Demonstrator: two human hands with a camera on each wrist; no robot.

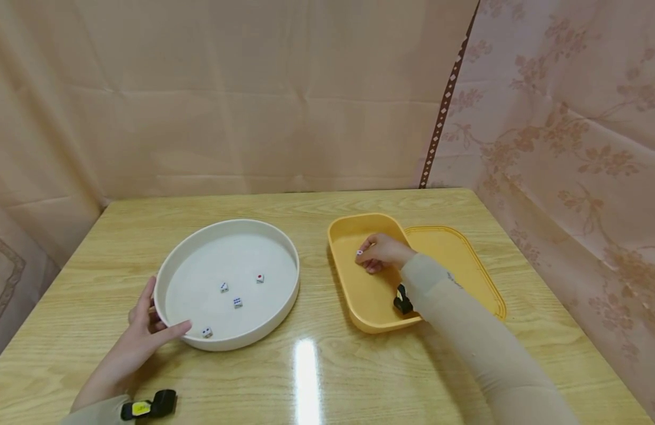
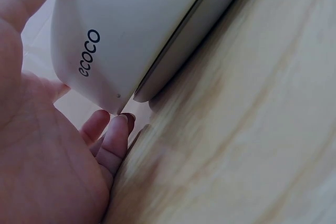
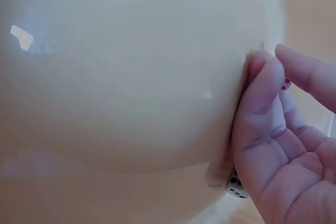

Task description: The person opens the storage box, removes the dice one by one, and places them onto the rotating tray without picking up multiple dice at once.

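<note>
A white round tray [image 1: 228, 342] stands on the left of the table, with several small dice [image 1: 238, 303] spread over its floor. My left hand [image 1: 141, 337] grips its near-left rim, thumb over the edge and fingers along the outside wall; the left wrist view shows fingertips at the tray's lower edge [image 2: 118, 98]. Inside a yellow box [image 1: 344, 283], my right hand [image 1: 383, 252] pinches a white die [image 1: 359, 252] between thumb and finger. Red dots show on this pinched die [image 3: 286, 84] in the right wrist view. Another die [image 3: 237, 187] with dark dots lies partly hidden behind that hand.
A flat yellow lid [image 1: 455, 254] lies on the wooden table [image 1: 316, 206] to the right of the box, partly covered by the box and the right forearm. Curtains [image 1: 253, 118] hang behind the table and along its right side.
</note>
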